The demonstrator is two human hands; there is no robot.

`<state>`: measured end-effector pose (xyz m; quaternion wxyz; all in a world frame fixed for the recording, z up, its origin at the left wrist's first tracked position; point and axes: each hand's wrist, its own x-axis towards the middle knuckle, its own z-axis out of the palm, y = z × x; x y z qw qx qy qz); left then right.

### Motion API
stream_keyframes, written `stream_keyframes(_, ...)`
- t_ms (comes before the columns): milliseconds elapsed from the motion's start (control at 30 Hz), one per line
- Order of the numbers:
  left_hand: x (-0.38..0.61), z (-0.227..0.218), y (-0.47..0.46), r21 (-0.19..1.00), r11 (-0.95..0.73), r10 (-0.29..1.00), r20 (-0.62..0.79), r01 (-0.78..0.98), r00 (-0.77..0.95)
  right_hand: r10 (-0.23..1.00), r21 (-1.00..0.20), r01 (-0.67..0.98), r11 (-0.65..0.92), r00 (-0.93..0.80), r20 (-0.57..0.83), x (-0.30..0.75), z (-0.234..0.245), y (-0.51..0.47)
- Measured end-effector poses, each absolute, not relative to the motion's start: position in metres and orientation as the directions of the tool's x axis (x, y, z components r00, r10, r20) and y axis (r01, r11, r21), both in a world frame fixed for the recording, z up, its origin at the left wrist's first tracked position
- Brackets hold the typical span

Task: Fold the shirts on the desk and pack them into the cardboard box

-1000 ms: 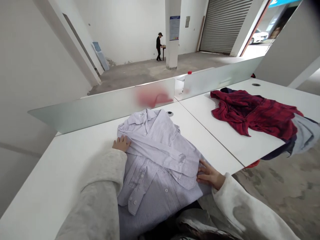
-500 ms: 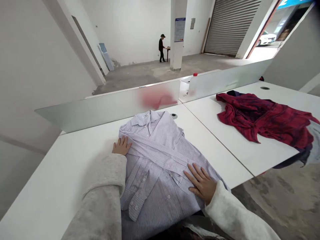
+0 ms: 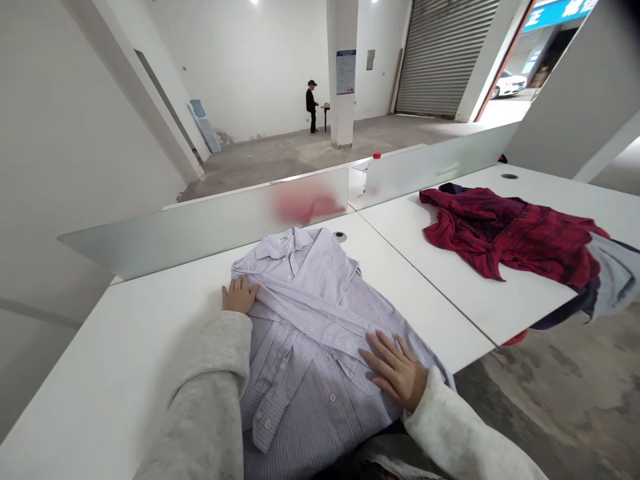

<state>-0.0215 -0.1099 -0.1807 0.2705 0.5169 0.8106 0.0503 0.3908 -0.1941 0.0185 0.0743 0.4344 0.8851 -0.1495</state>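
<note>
Shirt [image 3: 310, 347], lower centre: matt cloth, creased. Table [image 3: 110, 360], lower left: smooth, faintly glossy. Partition [image 3: 200, 233], left of centre: frosted, translucent. Shutter [image 3: 450, 60], upper right: ribbed, looks metal. Floor [image 3: 575, 380], lower right: rough.

One striped shirt [image 3: 295, 340] and one red plaid shirt [image 3: 520, 233] — plus one pale grey garment [image 3: 617, 270]; the dark garments [image 3: 565, 315] beneath cannot be counted. Two table tops [image 3: 115, 353], two round table holes [image 3: 340, 235], two frosted dividers [image 3: 210, 230]. Beyond — one person [image 3: 311, 105], one pillar [image 3: 343, 30], one poster [image 3: 346, 73], one water dispenser [image 3: 204, 127], one roller shutter [image 3: 447, 53], one white car [image 3: 509, 85].
</note>
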Motion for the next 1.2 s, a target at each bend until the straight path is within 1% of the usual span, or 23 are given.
stream_keyframes(67,-0.018,-0.184,-0.108,0.373,0.475,0.860,-0.388,0.797,-0.332,0.737,-0.222,0.795,0.565,-0.607,-0.296,0.397,0.016,-0.197)
stream_keyframes(133,-0.018,-0.187,-0.107,0.390,0.485,0.857,-0.389,0.783,-0.337,0.733,-0.270,0.807,0.525,-0.590,-0.338,0.408,0.021,-0.197)
stream_keyframes(267,-0.032,-0.184,-0.107,0.431,0.517,0.846,-0.388,0.740,-0.365,0.758,-0.383,0.824,0.417,-0.548,-0.354,0.419,0.054,-0.166)
stream_keyframes(333,-0.042,-0.180,-0.110,0.431,0.582,0.808,-0.406,0.690,-0.427,0.765,-0.373,0.828,0.419,-0.543,-0.346,0.399,0.075,-0.129)
stream_keyframes(400,-0.051,-0.178,-0.115,0.433,0.648,0.758,-0.449,0.627,-0.473,0.739,-0.309,0.826,0.472,-0.562,-0.372,0.352,0.090,-0.085)
stream_keyframes(467,-0.055,-0.176,-0.121,0.447,0.690,0.721,-0.495,0.569,-0.485,0.629,-0.254,0.757,0.602,-0.645,-0.434,0.279,0.089,-0.042)
stream_keyframes(533,-0.056,-0.176,-0.128,0.460,0.723,0.689,-0.525,0.515,-0.499,0.471,-0.253,0.627,0.737,-0.745,-0.473,0.195,0.069,-0.010)
stream_keyframes(567,-0.056,-0.176,-0.130,0.466,0.736,0.676,-0.532,0.491,-0.509,0.422,-0.258,0.584,0.770,-0.769,-0.480,0.154,0.052,0.001)
stream_keyframes(600,-0.055,-0.176,-0.132,0.475,0.745,0.667,-0.535,0.468,-0.519,0.408,-0.255,0.578,0.775,-0.767,-0.496,0.116,0.034,0.008)
stream_keyframes(633,-0.054,-0.176,-0.135,0.489,0.749,0.662,-0.534,0.447,-0.525,0.422,-0.246,0.609,0.754,-0.737,-0.528,0.084,0.014,0.012)
stream_keyframes(733,-0.053,-0.176,-0.140,0.544,0.739,0.668,-0.514,0.397,-0.538,0.457,-0.231,0.662,0.713,-0.689,-0.562,0.020,-0.041,0.012)
stream_keyframes(900,-0.054,-0.186,-0.147,0.632,0.702,0.687,-0.476,0.329,-0.549,0.507,-0.258,0.743,0.618,-0.627,-0.592,-0.007,-0.108,0.005)
stream_keyframes(1033,-0.057,-0.191,-0.157,0.666,0.689,0.684,-0.467,0.285,-0.560,0.504,-0.310,0.791,0.527,-0.585,-0.635,-0.010,-0.141,0.012)
stream_keyframes(1200,-0.060,-0.192,-0.168,0.664,0.701,0.665,-0.477,0.260,-0.575,0.511,-0.356,0.863,0.359,-0.500,-0.699,-0.014,-0.163,0.018)
